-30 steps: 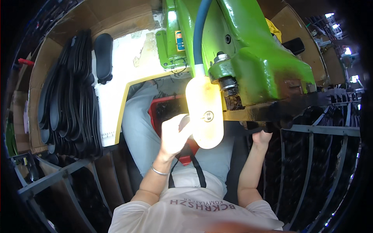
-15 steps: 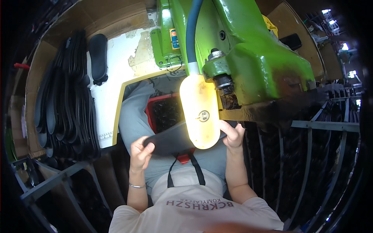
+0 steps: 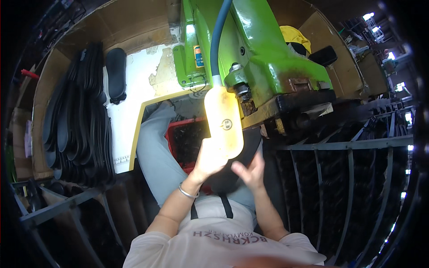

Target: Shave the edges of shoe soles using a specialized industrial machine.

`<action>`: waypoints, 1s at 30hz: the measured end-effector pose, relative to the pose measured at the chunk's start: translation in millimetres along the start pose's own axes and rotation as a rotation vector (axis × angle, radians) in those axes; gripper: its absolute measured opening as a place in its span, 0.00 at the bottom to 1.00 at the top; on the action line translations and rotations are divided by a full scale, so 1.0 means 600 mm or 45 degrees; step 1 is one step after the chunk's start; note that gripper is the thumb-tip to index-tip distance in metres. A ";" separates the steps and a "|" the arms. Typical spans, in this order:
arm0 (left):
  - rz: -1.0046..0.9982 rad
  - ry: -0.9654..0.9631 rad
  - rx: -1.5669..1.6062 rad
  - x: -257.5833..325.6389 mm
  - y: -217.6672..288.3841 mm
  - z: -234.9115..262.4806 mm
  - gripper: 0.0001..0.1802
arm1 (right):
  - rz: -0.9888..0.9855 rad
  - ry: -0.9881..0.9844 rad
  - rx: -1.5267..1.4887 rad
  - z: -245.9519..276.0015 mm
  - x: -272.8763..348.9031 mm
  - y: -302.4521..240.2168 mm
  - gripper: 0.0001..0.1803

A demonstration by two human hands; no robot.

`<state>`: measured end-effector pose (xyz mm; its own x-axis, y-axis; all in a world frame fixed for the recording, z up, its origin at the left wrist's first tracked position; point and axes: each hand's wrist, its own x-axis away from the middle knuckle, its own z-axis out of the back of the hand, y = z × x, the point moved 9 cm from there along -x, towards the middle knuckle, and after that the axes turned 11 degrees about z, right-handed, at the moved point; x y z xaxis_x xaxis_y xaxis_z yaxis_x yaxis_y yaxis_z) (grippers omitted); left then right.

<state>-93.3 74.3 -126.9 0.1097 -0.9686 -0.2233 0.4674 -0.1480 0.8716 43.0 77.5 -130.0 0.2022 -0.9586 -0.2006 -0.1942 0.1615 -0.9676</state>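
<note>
My left hand (image 3: 209, 161) is raised just under a glowing yellow lamp (image 3: 224, 121) and grips the edge of a black shoe sole (image 3: 228, 181) held over my lap. My right hand (image 3: 250, 172) lies against the same sole a little to the right, fingers spread and slightly blurred. The sole's far end disappears behind the lamp. A thin bracelet circles my left wrist. A big green machine (image 3: 254, 62) stands directly ahead of both hands, its worn metal head close above the lamp.
A red crate (image 3: 185, 138) sits between my knees. Several black soles (image 3: 73, 120) are stacked in a cardboard tray at left, with one more (image 3: 115, 73) lying on the white table (image 3: 134, 89). Dark metal racks (image 3: 344, 187) fill the right side.
My hands were spread wide along the sole half a second ago; now they have come together under the lamp, the left hand rising. The view has also shifted slightly.
</note>
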 end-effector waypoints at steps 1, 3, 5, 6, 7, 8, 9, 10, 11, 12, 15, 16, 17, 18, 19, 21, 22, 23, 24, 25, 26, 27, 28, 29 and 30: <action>0.377 -0.028 0.417 -0.014 0.001 0.009 0.10 | -0.232 -0.145 -0.016 0.006 0.052 0.045 0.21; 0.385 -0.005 0.590 -0.009 -0.009 0.000 0.08 | -0.552 -0.297 -0.058 0.021 0.154 0.100 0.20; 0.378 0.068 0.828 -0.003 -0.004 0.007 0.09 | -0.650 -0.289 -0.087 0.041 0.205 0.105 0.19; 0.387 0.058 0.829 0.001 -0.005 0.001 0.09 | -0.623 -0.220 -0.079 0.070 0.212 0.091 0.17; 0.444 0.074 0.908 0.007 -0.014 -0.004 0.10 | -0.591 -0.152 -0.073 0.097 0.213 0.076 0.16; 0.500 0.093 0.988 0.012 -0.024 -0.008 0.11 | -0.539 -0.105 -0.116 0.119 0.205 0.057 0.16; 0.502 0.088 0.986 0.015 -0.030 -0.009 0.11 | -0.493 -0.069 -0.089 0.144 0.198 0.040 0.16; 0.501 0.033 1.017 0.017 -0.032 -0.017 0.13 | -0.414 0.028 -0.036 0.163 0.179 0.013 0.16; 0.502 -0.020 1.049 0.015 -0.030 -0.024 0.16 | -0.343 0.097 0.020 0.189 0.167 -0.004 0.15; 0.500 -0.022 1.052 0.012 -0.025 -0.025 0.16 | -0.288 0.220 0.000 0.222 0.161 -0.012 0.15; 0.602 -0.061 1.122 0.005 -0.010 -0.040 0.13 | -0.102 0.459 0.179 0.263 0.099 -0.071 0.15; 0.609 -0.049 1.168 0.004 -0.005 -0.039 0.12 | -0.050 0.441 0.249 0.284 0.081 -0.075 0.16; 0.619 -0.039 1.212 0.003 -0.007 -0.041 0.11 | -0.052 0.546 0.236 0.295 0.063 -0.081 0.16; 0.618 -0.033 1.213 0.001 -0.012 -0.041 0.11 | 0.009 0.562 0.212 0.292 0.037 -0.096 0.15; 0.583 -0.039 1.121 0.000 -0.016 -0.038 0.12 | 0.022 0.552 0.168 0.278 0.006 -0.109 0.14; 0.549 -0.039 1.030 -0.005 -0.014 -0.024 0.12 | 0.062 0.531 0.109 0.269 -0.043 -0.118 0.11; 0.436 0.045 0.962 -0.010 0.001 0.001 0.11 | 0.084 0.518 0.090 0.270 -0.063 -0.118 0.10; 0.323 0.121 0.901 -0.016 0.014 0.022 0.13 | 0.082 0.467 0.056 0.255 -0.089 -0.123 0.08; 0.327 0.123 0.907 -0.021 0.014 0.029 0.13 | 0.081 0.432 0.043 0.234 -0.112 -0.130 0.08; 0.301 0.174 0.859 -0.024 0.020 0.045 0.12 | 0.132 0.364 0.032 0.228 -0.130 -0.126 0.08; 0.276 0.225 0.807 -0.025 0.023 0.060 0.12 | 0.181 0.297 0.017 0.218 -0.146 -0.123 0.08; 0.298 0.205 0.887 -0.024 0.020 0.067 0.12 | 0.177 0.294 0.017 0.211 -0.156 -0.115 0.08; 0.381 0.114 0.959 -0.022 0.006 0.068 0.12 | 0.167 0.306 -0.032 0.192 -0.165 -0.106 0.08; 0.365 0.072 0.853 -0.023 0.005 0.084 0.12 | 0.158 0.317 -0.080 0.180 -0.172 -0.101 0.09; 0.349 0.029 0.747 -0.023 0.004 0.101 0.11 | 0.170 0.239 -0.132 0.183 -0.172 -0.077 0.10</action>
<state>-146.8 75.2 -95.5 0.1787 -0.9832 0.0377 -0.1368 0.0131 0.9905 136.4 194.8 -81.1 -0.0115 -0.9588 -0.2839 -0.3069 0.2736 -0.9116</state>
